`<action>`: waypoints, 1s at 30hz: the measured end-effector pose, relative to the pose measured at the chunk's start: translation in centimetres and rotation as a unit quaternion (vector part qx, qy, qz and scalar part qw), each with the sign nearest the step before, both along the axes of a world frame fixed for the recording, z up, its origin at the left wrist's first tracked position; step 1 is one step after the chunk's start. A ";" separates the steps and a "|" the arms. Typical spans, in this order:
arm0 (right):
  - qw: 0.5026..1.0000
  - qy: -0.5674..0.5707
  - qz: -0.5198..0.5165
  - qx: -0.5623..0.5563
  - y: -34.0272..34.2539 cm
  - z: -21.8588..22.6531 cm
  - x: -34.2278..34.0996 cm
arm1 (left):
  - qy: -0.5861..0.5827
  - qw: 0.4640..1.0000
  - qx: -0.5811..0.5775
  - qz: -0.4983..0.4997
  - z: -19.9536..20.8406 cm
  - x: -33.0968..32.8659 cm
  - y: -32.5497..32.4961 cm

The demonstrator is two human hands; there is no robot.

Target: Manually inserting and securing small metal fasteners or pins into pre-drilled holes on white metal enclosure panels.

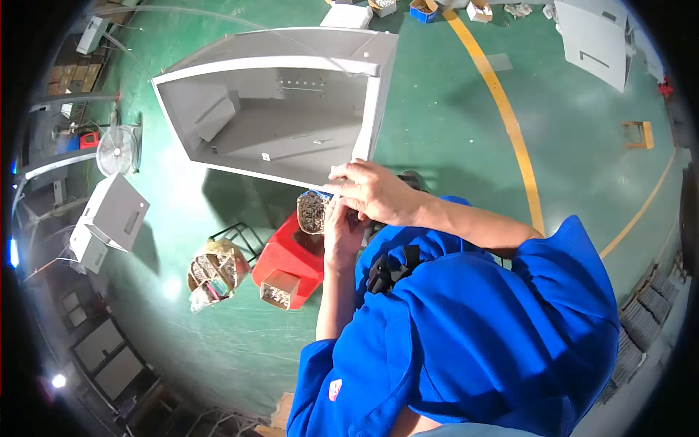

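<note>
A large grey-white sheet-metal cabinet point(273, 120) is in front of me, its open side facing me. At its near right corner, my right hand point(382, 193) has its fingers bent against the frame, closed around something too small to make out. Just below, my left hand point(344, 231) is raised close to the right one, fingers curled and partly covered. What it holds is hidden. Beside my left hand is a blue-edged box of small metal fasteners point(312, 213), near the top of a red plastic stool point(291, 251).
An open carton of small parts point(279, 290) sits at the red stool. Left of it is a bag-lined container of fasteners point(217, 271). Farther left are a fan point(118, 151) and a white metal housing point(115, 211). A yellow line point(510, 120) crosses the green floor; a small wooden stool point(638, 135) stands far right.
</note>
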State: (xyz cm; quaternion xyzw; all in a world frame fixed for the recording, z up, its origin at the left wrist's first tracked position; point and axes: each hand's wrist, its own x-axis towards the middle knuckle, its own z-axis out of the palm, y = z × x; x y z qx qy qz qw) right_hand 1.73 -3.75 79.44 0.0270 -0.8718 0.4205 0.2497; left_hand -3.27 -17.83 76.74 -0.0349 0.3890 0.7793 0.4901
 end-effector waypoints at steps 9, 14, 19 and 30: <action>0.985 0.011 0.000 -0.173 4.6 -0.3 1.2 | 0.034 0.992 -0.095 0.075 2.3 1.8 6.0; 0.959 -0.014 0.004 -0.284 8.2 0.0 1.8 | 0.085 0.986 -0.126 0.071 2.7 1.9 8.3; 0.927 -0.074 0.079 -0.359 10.3 0.1 1.3 | 0.098 0.983 -0.130 0.087 4.2 1.9 10.5; 0.955 -0.079 0.192 -0.210 10.8 2.7 -0.2 | -0.210 0.955 0.166 0.126 2.3 1.3 7.3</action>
